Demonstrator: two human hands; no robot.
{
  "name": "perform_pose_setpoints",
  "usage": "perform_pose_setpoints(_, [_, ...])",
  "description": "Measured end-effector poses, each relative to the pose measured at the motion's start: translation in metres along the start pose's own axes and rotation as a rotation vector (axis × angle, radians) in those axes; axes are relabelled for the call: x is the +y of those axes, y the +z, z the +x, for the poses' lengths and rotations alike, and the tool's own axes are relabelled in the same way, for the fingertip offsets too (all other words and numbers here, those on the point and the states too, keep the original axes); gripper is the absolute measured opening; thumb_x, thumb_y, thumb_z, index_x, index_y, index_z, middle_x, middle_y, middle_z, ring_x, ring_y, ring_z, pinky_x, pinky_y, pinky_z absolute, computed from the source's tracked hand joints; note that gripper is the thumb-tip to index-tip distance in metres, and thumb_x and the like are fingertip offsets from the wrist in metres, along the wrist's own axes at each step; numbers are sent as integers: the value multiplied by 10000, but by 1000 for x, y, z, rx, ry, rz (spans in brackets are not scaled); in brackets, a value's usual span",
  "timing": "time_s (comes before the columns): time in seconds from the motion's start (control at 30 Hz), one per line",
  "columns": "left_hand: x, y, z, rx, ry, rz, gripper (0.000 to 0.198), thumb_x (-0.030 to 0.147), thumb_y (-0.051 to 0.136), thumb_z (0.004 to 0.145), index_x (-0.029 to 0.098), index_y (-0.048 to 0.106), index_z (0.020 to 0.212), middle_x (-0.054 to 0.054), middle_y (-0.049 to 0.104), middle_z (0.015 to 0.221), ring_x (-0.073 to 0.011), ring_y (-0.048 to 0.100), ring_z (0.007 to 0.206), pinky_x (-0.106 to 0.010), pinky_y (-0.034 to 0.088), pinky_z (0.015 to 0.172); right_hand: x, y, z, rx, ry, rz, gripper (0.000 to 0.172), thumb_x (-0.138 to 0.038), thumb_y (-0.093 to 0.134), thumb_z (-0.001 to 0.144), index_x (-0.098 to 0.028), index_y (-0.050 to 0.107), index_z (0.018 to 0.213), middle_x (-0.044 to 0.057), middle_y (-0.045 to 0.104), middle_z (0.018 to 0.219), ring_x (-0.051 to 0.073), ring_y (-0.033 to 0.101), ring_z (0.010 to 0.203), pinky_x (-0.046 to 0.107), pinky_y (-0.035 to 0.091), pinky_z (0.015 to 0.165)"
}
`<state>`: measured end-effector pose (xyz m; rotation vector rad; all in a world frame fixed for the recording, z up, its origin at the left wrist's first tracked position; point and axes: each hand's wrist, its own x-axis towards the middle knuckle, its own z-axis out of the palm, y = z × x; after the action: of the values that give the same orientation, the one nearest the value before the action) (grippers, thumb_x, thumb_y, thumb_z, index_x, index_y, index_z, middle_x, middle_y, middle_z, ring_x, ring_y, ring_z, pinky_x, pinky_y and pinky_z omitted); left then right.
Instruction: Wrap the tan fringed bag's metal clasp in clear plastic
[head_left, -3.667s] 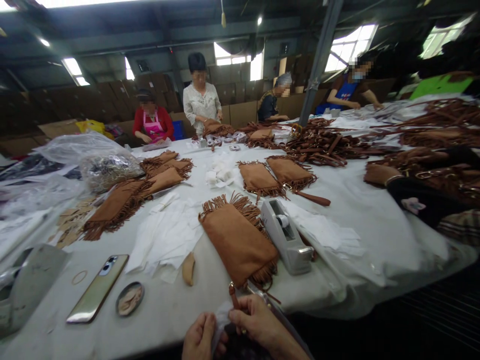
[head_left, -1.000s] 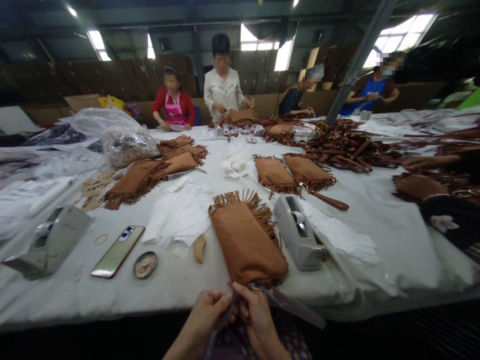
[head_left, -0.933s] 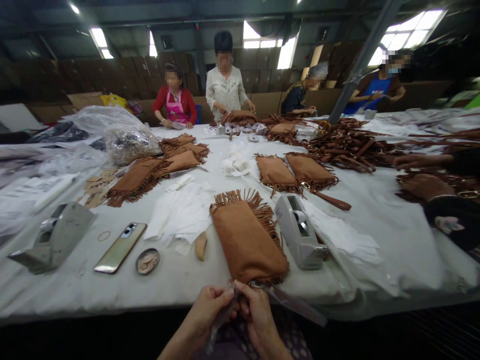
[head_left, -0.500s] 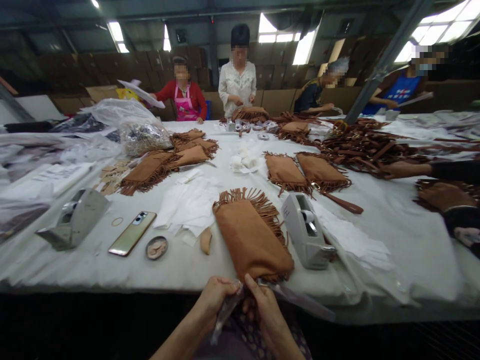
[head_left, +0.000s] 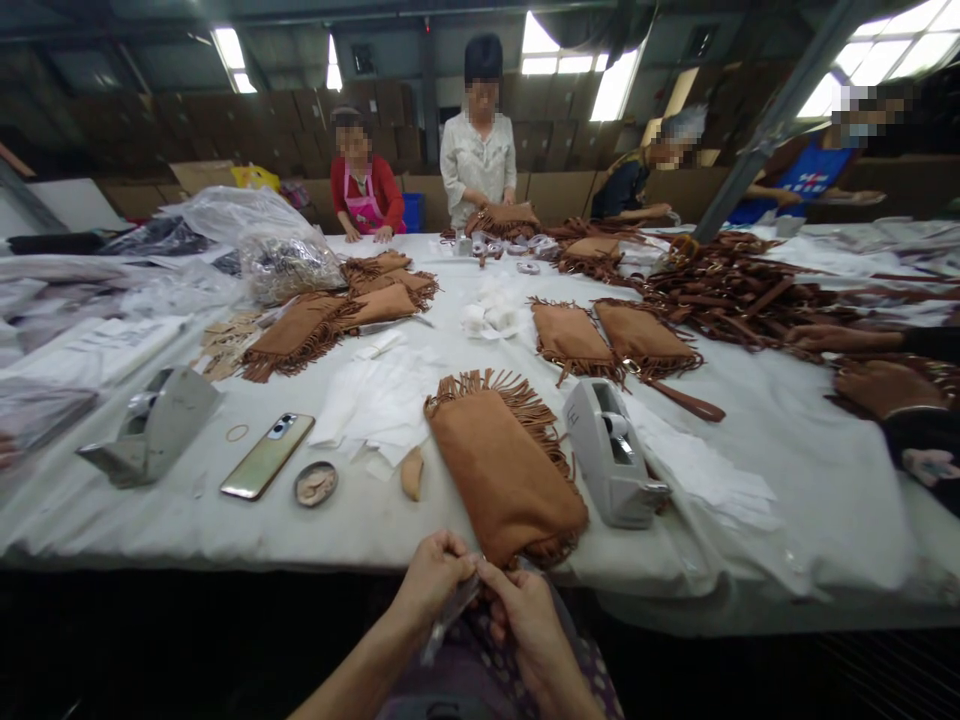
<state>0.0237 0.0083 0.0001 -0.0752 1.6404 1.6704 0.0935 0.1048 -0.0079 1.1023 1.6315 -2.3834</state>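
Observation:
A brown fringed pouch (head_left: 506, 475) lies on the white-covered table, its lower end at the near edge. Just below that end, my left hand (head_left: 436, 578) pinches a piece of clear plastic (head_left: 450, 612) that hangs beneath its fingers. My right hand (head_left: 525, 610) is closed beside it, thumb and fingertips meeting the left hand's fingertips. What the right fingers grip is partly hidden; it may be the same plastic or the end of a strap. To the pouch's right stands a grey tape dispenser (head_left: 616, 470).
At left are another tape dispenser (head_left: 154, 425), a phone (head_left: 268, 457) and a small round dish (head_left: 315, 484). White paper sheets (head_left: 375, 400) and more fringed pouches (head_left: 574, 335) lie farther back. Straps are heaped (head_left: 727, 285) at right, near another person's hands (head_left: 892, 385). Several people stand across the table.
My hands have come together, fingertips now meeting at the plastic. The pouch has stayed put. Across the table, the person in red has lowered the white sheet and now rests both hands on the table.

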Motion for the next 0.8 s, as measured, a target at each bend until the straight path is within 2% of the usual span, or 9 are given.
perform_pose_setpoints(0.1, [-3, -1, 1, -27, 16, 16, 365, 445, 684, 588, 181, 450, 680, 33, 535, 422, -111, 488, 385, -188, 314, 407, -1, -1, 1, 14, -16, 13, 428, -517, 690, 568, -155, 495, 449, -79, 351, 315, 20, 223, 271, 194, 196, 292])
perform_pose_setpoints(0.2, [-4, -5, -2, -60, 37, 15, 413, 549, 600, 677, 152, 500, 735, -14, 597, 505, -128, 535, 440, -202, 361, 440, 2, -1, 4, 38, -33, -24, 436, -529, 657, 591, -169, 470, 431, -68, 357, 293, 32, 245, 252, 201, 186, 287])
perform_pose_setpoints(0.3, [-4, -8, -9, -185, 8, -25, 513, 616, 509, 738, 107, 566, 704, -48, 609, 543, -114, 542, 467, -192, 358, 458, 5, -1, 5, 57, -45, -58, 460, -561, 626, 612, -180, 450, 424, -60, 373, 294, 40, 260, 246, 208, 191, 290])
perform_pose_setpoints(0.37, [-3, -9, -14, -270, -47, -44, 540, 622, 534, 727, 87, 591, 677, -59, 610, 544, -96, 522, 449, -180, 335, 447, 7, -2, 5, 63, -63, -86, 482, -584, 619, 614, -183, 438, 418, -66, 356, 296, 40, 254, 249, 211, 191, 295])
perform_pose_setpoints(0.4, [-2, -8, -15, -273, -70, -49, 528, 614, 578, 699, 87, 592, 672, -57, 611, 540, -89, 510, 435, -177, 327, 440, 7, -2, 5, 67, -77, -104, 493, -596, 617, 614, -182, 436, 416, -67, 353, 300, 40, 254, 253, 212, 190, 298])
perform_pose_setpoints(0.53, [1, -4, -14, -146, -70, -97, 474, 535, 752, 541, 123, 555, 666, -33, 612, 508, -99, 509, 409, -180, 319, 425, 4, -8, 5, 32, -150, -204, 533, -628, 606, 631, -159, 473, 417, -35, 423, 320, 49, 312, 270, 213, 195, 325])
perform_pose_setpoints(0.67, [1, -1, -9, -110, -50, -125, 467, 494, 794, 479, 120, 562, 636, -39, 629, 535, -113, 526, 422, -194, 333, 434, 3, -16, 5, -136, -142, -154, 535, -623, 598, 659, -126, 554, 468, 34, 571, 415, 74, 436, 331, 203, 265, 374])
perform_pose_setpoints(0.73, [-1, -1, -8, -97, -51, -131, 469, 488, 803, 461, 113, 578, 633, -42, 630, 539, -113, 522, 421, -203, 345, 437, 5, -18, 5, -147, -100, -83, 501, -603, 633, 638, -121, 585, 512, 33, 591, 441, 80, 459, 348, 200, 283, 384])
perform_pose_setpoints(0.8, [-4, 0, -7, -65, -40, -147, 475, 483, 810, 446, 113, 586, 642, -42, 628, 538, -113, 518, 426, -211, 366, 442, 7, -17, 6, -105, -70, -24, 468, -576, 673, 605, -123, 590, 520, 7, 563, 417, 74, 446, 338, 197, 285, 383])
